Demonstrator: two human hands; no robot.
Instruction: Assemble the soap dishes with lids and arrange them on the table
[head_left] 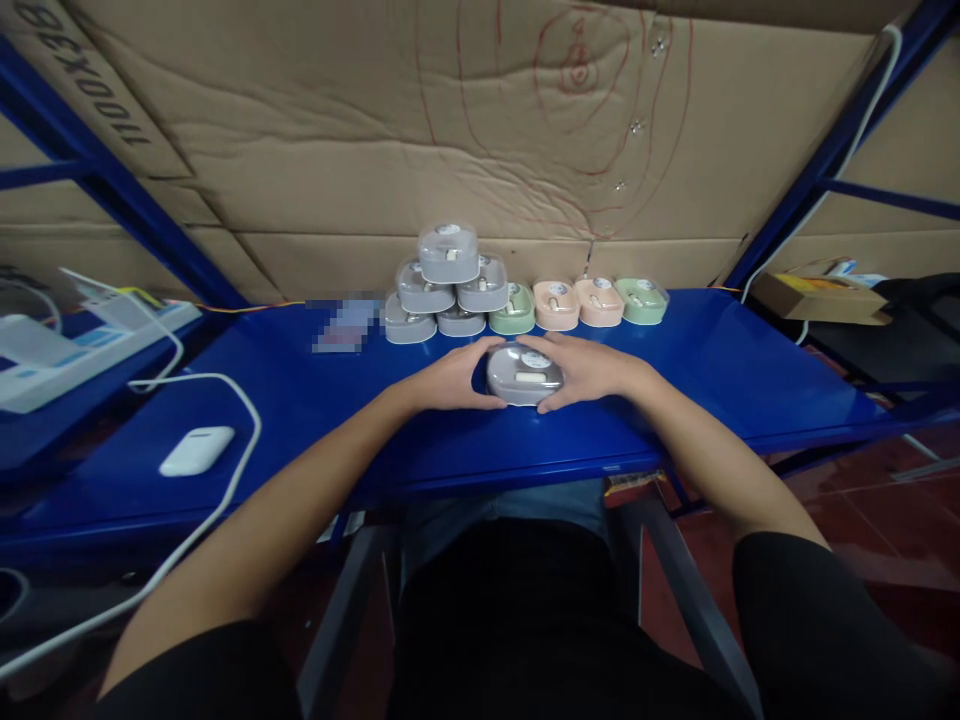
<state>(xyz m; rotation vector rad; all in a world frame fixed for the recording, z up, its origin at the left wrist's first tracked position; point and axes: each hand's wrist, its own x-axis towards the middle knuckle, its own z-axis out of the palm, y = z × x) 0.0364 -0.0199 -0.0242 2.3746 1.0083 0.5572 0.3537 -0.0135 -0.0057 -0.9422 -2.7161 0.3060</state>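
Observation:
A grey rounded box with a clear lid (524,378) rests at the middle of the blue table, a white round label and a pale clasp on its lid. My left hand (463,376) curves around its left side, thumb at the near edge and fingers at the far edge. On the right side my right hand (589,369) grips the same box, its thumb at the front. Just behind stand similar boxes: several grey boxes (448,255) piled as a pyramid, then a green box (512,309), two pink boxes (556,306) and another green box (643,301) in a row.
The blue table (720,370) backs onto a cardboard wall (315,130). At left lie a white earphone case (196,451), a white cable (253,430) and a white power strip (97,350). An open cardboard box (817,298) sits at the right, beyond the blue frame.

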